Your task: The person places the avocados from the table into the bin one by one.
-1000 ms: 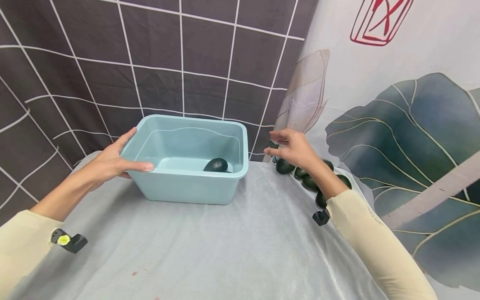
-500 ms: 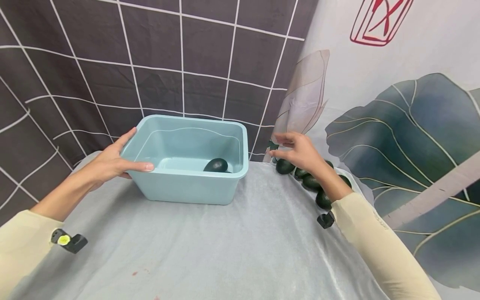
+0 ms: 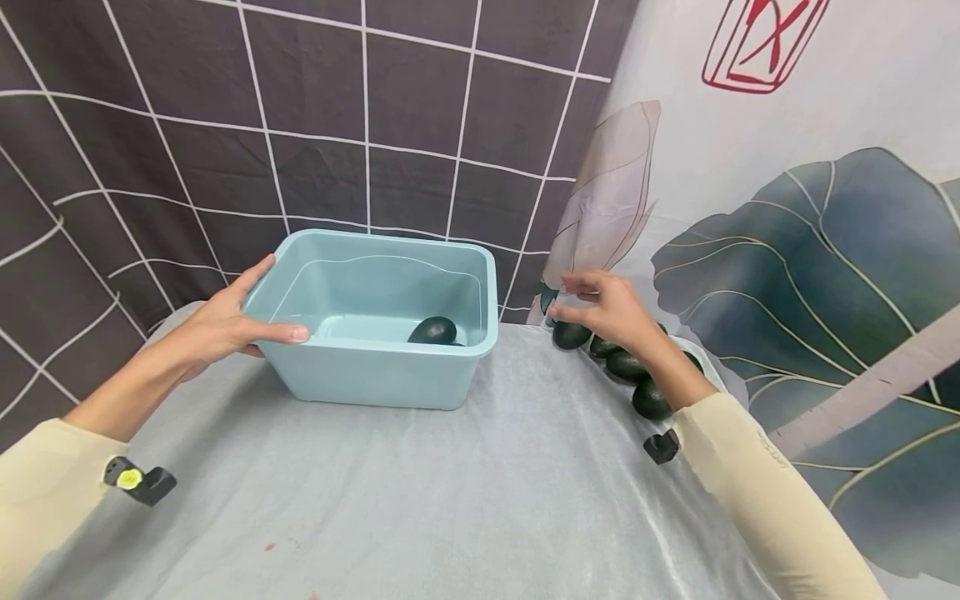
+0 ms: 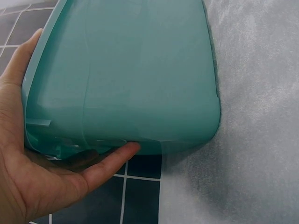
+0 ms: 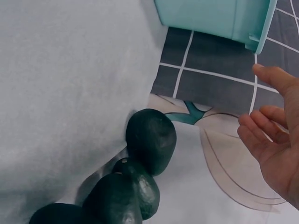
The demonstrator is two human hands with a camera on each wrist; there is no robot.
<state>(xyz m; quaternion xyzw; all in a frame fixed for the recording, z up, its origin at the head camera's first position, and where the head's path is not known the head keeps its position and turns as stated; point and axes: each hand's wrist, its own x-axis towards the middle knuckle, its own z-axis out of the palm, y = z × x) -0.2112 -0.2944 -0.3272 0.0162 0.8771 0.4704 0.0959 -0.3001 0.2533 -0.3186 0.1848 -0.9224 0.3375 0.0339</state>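
A light blue plastic tub (image 3: 375, 377) stands on the grey cloth, with a dark green avocado (image 3: 432, 330) lying inside at its right end. My left hand (image 3: 213, 332) grips the tub's left end, thumb over the front rim. In the left wrist view its fingers (image 4: 112, 161) reach along the tub's outer wall. My right hand (image 3: 611, 310) hovers above a row of avocados (image 3: 572, 335), holding nothing. Its fingers bend slightly, thumb apart, in the right wrist view, where the nearest avocado (image 5: 150, 140) sits to the left of the hand.
Several avocados (image 3: 651, 402) lie along the cloth's right edge, partly hidden by my right forearm. A dark gridded curtain (image 3: 412, 108) hangs behind the tub. At the right hangs a white curtain with printed leaves (image 3: 810, 267). Grey cloth (image 3: 420, 500) covers the table.
My right hand has drifted right and slightly down, away from the tub and over the avocados. My left hand and the tub have stayed in place.
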